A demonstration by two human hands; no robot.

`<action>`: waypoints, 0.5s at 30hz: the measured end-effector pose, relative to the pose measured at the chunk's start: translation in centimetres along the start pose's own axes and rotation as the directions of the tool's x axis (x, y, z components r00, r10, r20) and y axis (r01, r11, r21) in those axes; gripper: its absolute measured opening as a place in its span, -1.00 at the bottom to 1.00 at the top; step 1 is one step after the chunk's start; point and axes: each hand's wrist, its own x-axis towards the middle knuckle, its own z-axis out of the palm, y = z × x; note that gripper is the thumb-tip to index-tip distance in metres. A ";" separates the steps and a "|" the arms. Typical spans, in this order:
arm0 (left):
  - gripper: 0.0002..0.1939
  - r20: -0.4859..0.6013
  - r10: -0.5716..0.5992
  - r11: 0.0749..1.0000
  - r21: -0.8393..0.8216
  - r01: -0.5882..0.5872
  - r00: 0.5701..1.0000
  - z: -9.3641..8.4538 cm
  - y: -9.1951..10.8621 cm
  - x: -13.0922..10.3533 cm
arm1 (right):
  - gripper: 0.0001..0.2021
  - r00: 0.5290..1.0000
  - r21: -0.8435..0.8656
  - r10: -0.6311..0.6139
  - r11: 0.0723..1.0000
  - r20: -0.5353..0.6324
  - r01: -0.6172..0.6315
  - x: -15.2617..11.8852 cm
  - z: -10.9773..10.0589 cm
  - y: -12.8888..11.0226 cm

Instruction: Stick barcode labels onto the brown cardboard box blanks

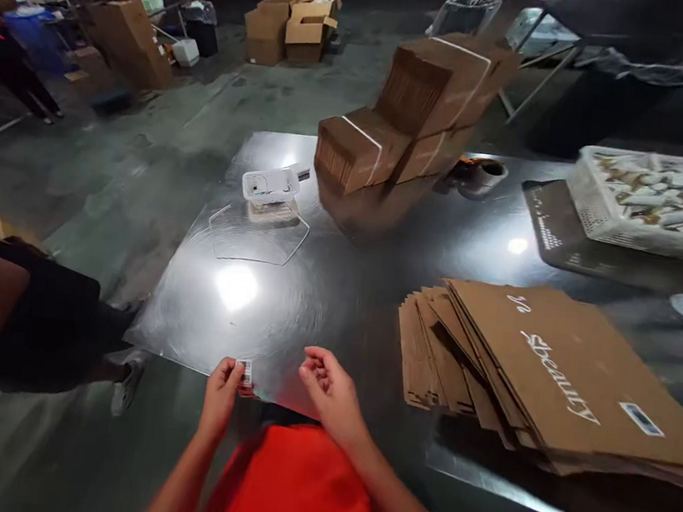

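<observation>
Fingers (236, 373) of left hand (221, 395) pinch one label (246, 373) — right hand (330, 389) empty.

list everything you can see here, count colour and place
label: 1, white, in the left hand's fingers
flat boxes: 1 fanned stack, brown, table right
bundles: several strapped, brown, table far middle
dispenser: 1, white, table centre
tape roll: 1, dark, beside bundles
basket: 1, white, far right, holding pale items
table: 1, shiny metal
cartons: several, brown, floor behind
co-worker: 1, dark clothes, left
left hand: 1, pinching label
right hand: 1, empty, fingers curled, beside label
</observation>
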 end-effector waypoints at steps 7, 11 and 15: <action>-0.50 -0.285 -0.087 0.988 0.100 0.119 0.955 -11.2 -7.1 5.9 | -0.66 0.996 -0.219 0.050 0.973 -0.076 -0.066 -0.6 -4.3 5.9; -0.54 -0.303 -0.091 0.973 0.174 0.149 0.949 -13.2 -9.4 8.0 | -0.60 0.987 -0.231 0.128 0.962 -0.093 -0.147 -1.3 -4.4 7.7; -0.57 -0.308 -0.092 0.956 0.239 0.170 0.947 -13.9 -10.9 9.0 | -0.58 0.986 -0.240 0.146 0.958 -0.077 -0.160 -1.2 -3.2 7.4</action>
